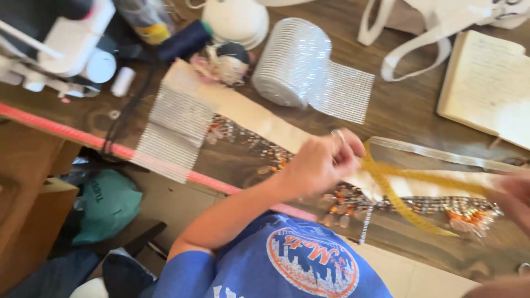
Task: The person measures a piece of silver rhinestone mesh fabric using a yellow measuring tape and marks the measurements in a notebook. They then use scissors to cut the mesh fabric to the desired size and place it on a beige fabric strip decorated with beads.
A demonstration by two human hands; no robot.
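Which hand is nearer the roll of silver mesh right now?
Left. The left hand pinches the yellow trim just below and right of the roll of silver mesh; the blurred right hand sits far off at the right edge.

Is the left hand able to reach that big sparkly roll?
Probably yes. The left hand is close to the sparkly roll, with only a flat pale strip between them. But it is pinching the yellow trim, so it might have to let go first.
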